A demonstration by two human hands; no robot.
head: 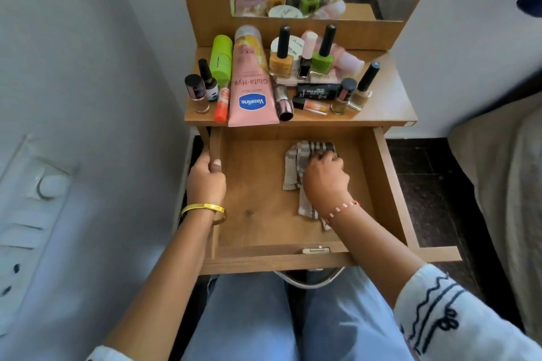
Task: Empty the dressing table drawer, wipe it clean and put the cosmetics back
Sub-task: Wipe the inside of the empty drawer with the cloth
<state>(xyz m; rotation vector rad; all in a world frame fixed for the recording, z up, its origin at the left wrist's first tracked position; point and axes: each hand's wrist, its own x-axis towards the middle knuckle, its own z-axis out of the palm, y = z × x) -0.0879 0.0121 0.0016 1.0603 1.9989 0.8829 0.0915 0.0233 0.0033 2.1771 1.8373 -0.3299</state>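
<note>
The left hand gripped the left wall of the open drawer, fingers curled over the outside and the thumb hooked over the top edge inside. A gold bangle sat on that wrist. The drawer stood pulled out toward the person, its long axis running from the counter to the knees, its wooden floor bare but for a cloth. The checked cloth lay right of the drawer's middle, bunched, stretched roughly front to back. The right hand pressed down on it, fingers bent and close together over the cloth's far end; whether they pinched the fabric could not be told. A beaded bracelet crossed that wrist.

The cosmetics stood on the counter above the drawer. At the left were two small nail polish bottles, upright. Beside them lay a green tube and a pink tube, both lengthwise front to back, the pink tube's flat end overhanging the counter's front edge. Further right stood a yellow polish and a green polish, upright, then a black stick lying crosswise.
</note>
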